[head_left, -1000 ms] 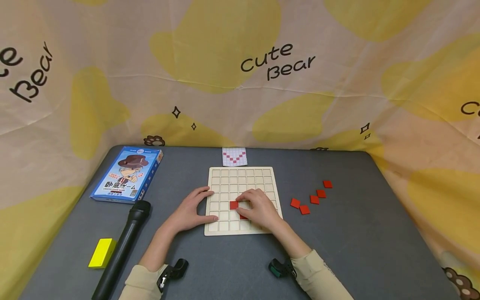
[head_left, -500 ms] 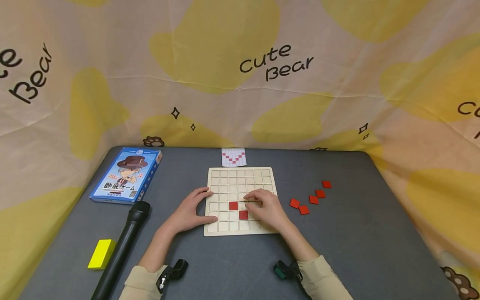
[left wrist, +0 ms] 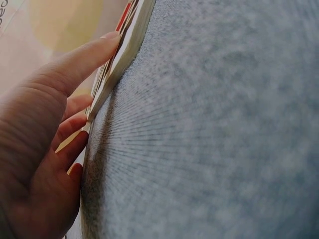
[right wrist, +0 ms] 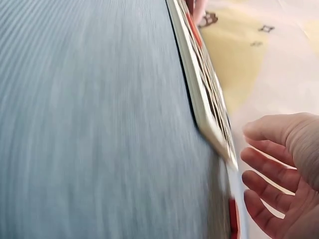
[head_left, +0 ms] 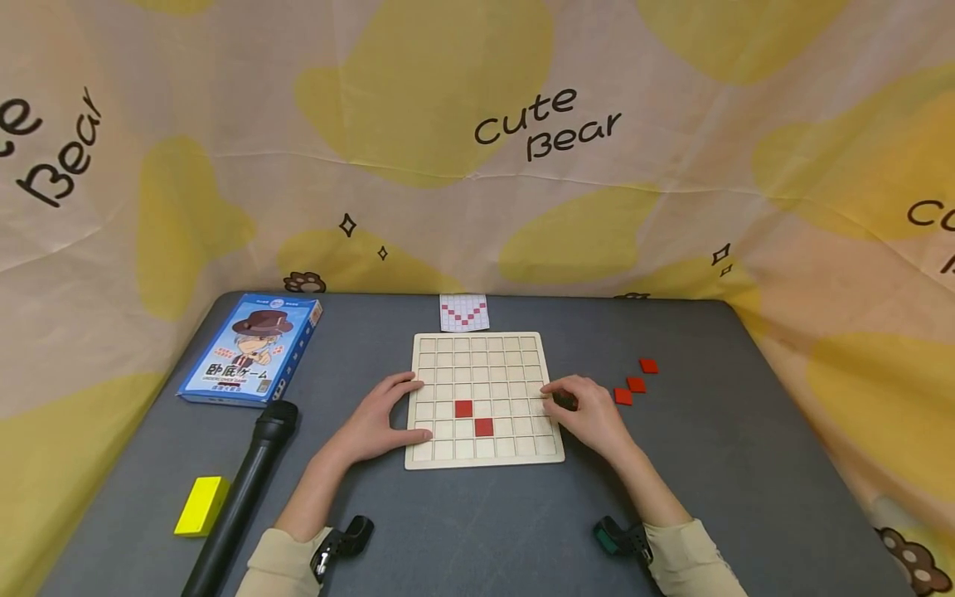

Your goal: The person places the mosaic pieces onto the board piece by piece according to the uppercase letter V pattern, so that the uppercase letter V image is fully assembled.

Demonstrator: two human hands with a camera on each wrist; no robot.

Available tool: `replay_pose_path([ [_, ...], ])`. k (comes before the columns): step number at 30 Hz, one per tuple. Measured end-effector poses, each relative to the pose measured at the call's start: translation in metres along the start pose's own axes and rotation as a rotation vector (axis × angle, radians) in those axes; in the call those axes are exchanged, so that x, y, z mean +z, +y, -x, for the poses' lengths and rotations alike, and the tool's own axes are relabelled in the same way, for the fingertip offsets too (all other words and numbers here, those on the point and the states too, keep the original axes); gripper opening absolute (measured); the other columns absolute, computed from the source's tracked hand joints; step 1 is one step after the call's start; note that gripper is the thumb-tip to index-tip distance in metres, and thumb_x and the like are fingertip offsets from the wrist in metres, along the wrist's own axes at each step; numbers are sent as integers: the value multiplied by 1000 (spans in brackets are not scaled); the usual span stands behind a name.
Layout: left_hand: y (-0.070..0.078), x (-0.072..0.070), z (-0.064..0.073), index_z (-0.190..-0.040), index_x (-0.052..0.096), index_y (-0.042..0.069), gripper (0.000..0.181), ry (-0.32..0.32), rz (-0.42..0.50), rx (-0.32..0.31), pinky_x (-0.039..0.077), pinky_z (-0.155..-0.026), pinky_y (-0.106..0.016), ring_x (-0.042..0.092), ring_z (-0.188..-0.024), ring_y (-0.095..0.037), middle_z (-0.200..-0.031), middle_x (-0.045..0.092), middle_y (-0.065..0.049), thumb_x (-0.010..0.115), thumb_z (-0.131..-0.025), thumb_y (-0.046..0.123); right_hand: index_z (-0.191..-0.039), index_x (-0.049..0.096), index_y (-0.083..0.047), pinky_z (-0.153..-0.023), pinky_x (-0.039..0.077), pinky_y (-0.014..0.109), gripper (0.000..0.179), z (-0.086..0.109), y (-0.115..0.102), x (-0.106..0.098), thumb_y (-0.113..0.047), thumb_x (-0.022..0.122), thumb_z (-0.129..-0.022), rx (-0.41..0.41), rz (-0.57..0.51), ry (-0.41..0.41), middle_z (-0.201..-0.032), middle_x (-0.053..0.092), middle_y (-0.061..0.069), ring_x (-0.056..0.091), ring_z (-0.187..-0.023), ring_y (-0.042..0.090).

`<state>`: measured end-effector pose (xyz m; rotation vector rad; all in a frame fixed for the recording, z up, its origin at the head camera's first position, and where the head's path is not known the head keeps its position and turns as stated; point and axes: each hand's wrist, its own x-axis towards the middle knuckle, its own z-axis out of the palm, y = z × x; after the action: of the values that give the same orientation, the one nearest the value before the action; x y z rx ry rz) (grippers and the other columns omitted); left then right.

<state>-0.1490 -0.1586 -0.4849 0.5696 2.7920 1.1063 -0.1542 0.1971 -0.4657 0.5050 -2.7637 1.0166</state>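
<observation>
A pale wooden grid board (head_left: 440,361) lies flat on the grey table. Two red square tiles sit in its cells, one red tile (head_left: 464,409) up and left of the other red tile (head_left: 484,427). My left hand (head_left: 376,419) rests on the board's left edge, thumb and fingers spread and fairly straight. Over the board's right edge hovers my right hand (head_left: 593,416), its fingers loosely bent with nothing between them in the right wrist view. Three loose red tiles, among them one tile (head_left: 636,385), show just beyond it; the hand covers the spot nearer the board.
Behind the board lies a small pattern card (head_left: 464,313) with a pink V of squares. To the left are a blue game box (head_left: 254,344), a black microphone (head_left: 242,493) and a yellow block (head_left: 202,506). A patterned cloth (head_left: 418,124) hangs behind the table.
My right hand has moved right, from the middle of the board to its right edge, uncovering both placed tiles and now hiding two loose ones. The left hand stays put.
</observation>
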Motion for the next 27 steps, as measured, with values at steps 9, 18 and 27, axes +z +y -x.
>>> replay_pose_path([
  [9, 0, 0, 0, -141, 51, 8, 81, 0, -1, -3, 33, -105, -58, 36, -136, -35, -149, 39, -13, 81, -76, 46, -100, 75, -12, -75, 50, 39, 19, 14, 27, -23, -10, 79, -81, 45, 54, 16, -100, 69, 3, 59, -85, 20],
  [18, 0, 0, 1, -141, 50, 8, 81, -2, -2, 0, 32, -105, -58, 36, -136, -36, -149, 39, -14, 80, -76, 47, -99, 75, -11, -74, 50, 39, 21, 21, 38, -32, -9, 80, -80, 68, 91, 21, -98, 70, 5, 60, -83, 20],
  [27, 0, 0, 0, -141, 50, 8, 81, -3, -1, 2, 32, -105, -58, 36, -136, -36, -149, 39, -14, 80, -77, 47, -100, 74, -10, -72, 49, 39, 22, 21, 40, -33, -10, 80, -79, 90, 99, 6, -97, 69, 5, 58, -80, 19],
])
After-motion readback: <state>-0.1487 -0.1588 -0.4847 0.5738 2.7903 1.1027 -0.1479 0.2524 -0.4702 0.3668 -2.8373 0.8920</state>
